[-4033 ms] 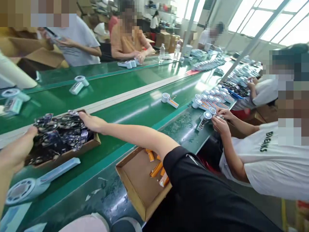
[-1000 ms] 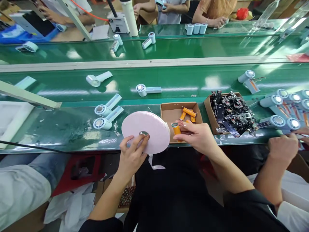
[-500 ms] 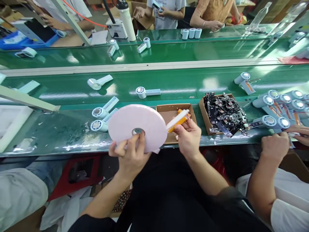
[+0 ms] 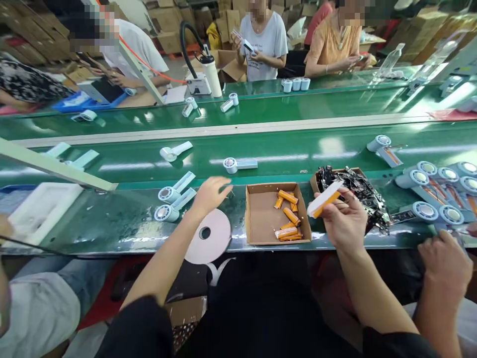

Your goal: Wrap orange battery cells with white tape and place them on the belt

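Observation:
My right hand (image 4: pixel 346 221) pinches an orange battery cell (image 4: pixel 326 201) with a strip of white tape along it, held up in front of the box of circuit boards. My left hand (image 4: pixel 212 194) is empty, fingers stretched out over the bench. Just below it a large pale roll of double-sided tape (image 4: pixel 218 238) lies flat at the bench edge, its loose end (image 4: pixel 218 268) hanging down. Two light-blue handheld fans (image 4: pixel 167 213) lie left of that hand. Between my hands stands a shallow cardboard box (image 4: pixel 257 214) with several orange cells (image 4: pixel 291 217) at its right side.
A box heaped with black circuit boards (image 4: pixel 361 186) stands on the right, beside several fan bodies (image 4: pixel 423 211) and a co-worker's hand (image 4: pixel 445 256). The green belt (image 4: pixel 290 149) carries more fans (image 4: pixel 231 165). A white foam tray (image 4: pixel 40 209) lies left. People work across the belt.
My left hand has let go of the tape roll, now flat on the bench, and reaches forward. My right hand has moved right with the battery cell. The view has tilted up.

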`<move>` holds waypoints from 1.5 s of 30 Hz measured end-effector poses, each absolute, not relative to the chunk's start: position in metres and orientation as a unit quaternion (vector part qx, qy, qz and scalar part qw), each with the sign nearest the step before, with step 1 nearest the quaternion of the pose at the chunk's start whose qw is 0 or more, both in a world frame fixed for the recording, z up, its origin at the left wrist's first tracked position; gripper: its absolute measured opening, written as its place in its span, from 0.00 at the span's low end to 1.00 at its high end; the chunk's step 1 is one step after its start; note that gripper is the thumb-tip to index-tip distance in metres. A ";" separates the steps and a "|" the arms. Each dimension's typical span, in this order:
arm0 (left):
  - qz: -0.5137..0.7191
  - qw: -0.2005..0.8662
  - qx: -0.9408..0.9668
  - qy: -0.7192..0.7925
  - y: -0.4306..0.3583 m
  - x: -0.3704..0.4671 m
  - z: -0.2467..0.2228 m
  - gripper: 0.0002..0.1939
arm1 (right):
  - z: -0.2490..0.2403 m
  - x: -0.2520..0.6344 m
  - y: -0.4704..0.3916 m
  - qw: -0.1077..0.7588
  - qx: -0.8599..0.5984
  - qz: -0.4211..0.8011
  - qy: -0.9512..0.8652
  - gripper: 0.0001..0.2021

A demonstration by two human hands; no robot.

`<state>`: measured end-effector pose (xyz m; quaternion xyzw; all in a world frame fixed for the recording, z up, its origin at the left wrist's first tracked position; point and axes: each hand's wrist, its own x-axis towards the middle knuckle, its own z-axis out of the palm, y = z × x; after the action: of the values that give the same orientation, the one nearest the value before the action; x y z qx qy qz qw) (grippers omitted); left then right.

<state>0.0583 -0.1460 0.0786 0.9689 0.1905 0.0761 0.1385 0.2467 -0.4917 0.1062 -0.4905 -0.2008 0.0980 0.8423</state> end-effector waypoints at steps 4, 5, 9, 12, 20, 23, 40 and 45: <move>0.029 0.120 0.978 0.166 -0.120 0.177 0.080 0.14 | 0.099 0.243 -0.496 0.807 -0.537 0.080 -0.233 0.20; 0.009 0.123 0.979 0.160 -0.114 0.191 0.077 0.11 | 0.102 0.248 -0.502 0.793 -0.553 0.067 -0.245 0.19; -0.042 0.158 0.977 0.137 -0.093 0.208 0.067 0.09 | 0.126 0.279 -0.500 0.742 -0.597 0.032 -0.303 0.19; -0.052 0.208 0.971 0.106 -0.084 0.206 0.068 0.13 | 0.136 0.303 -0.439 0.700 -0.623 0.090 -0.336 0.22; 0.043 0.316 0.936 0.147 -0.082 0.206 0.059 0.17 | 0.097 0.333 -0.261 0.266 -0.785 0.143 -0.541 0.20; 0.057 0.343 0.922 0.171 -0.085 0.215 0.053 0.10 | 0.084 0.337 -0.257 0.181 -0.805 0.127 -0.550 0.19; 0.139 0.346 0.913 0.168 -0.160 0.080 0.101 0.24 | 0.141 0.333 -0.317 0.033 -0.782 0.113 -0.612 0.25; -0.008 0.138 0.982 0.129 -0.193 -0.117 0.046 0.45 | 0.141 0.275 -0.452 0.285 -0.718 0.161 -0.615 0.14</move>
<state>-0.1172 -0.1926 0.0461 0.9820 0.1289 -0.0078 0.1375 0.2746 -0.4518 0.1412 -0.7179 -0.6146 0.1608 0.2847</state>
